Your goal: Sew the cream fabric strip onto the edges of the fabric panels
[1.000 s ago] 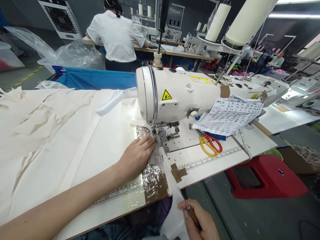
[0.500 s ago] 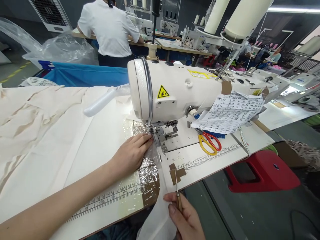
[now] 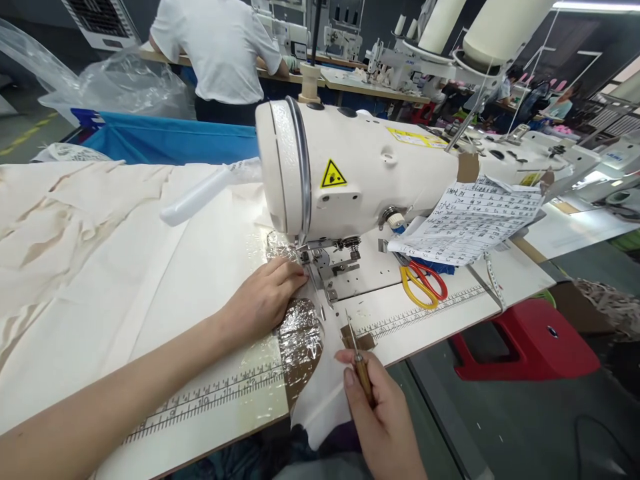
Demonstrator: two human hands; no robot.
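A white sewing machine (image 3: 350,173) stands over the table. Palm down beside its presser foot (image 3: 327,267), my left hand (image 3: 265,297) has its fingers together and bent, the fingertips on the edge of white fabric (image 3: 325,387); the thumb is hidden. From the foot the fabric runs toward me, over the table's front edge. In my right hand (image 3: 383,407) is an awl (image 3: 363,373), its wooden handle gripped and its thin metal spike pointing up and away from me. That hand's fingertips lie at the right edge of the fabric.
Yellow-and-red-handled scissors (image 3: 423,283) lie right of the presser foot, under handwritten sheets (image 3: 470,220). Cream fabric (image 3: 75,233) spreads over the left side. A red stool (image 3: 530,340) stands at right. Thread cones (image 3: 505,30) rise above; a person in white (image 3: 210,50) sits beyond.
My right hand has moved up and to the right with the awl, nearer the machine. The fabric's loose end has risen into view. My left hand stays by the presser foot.
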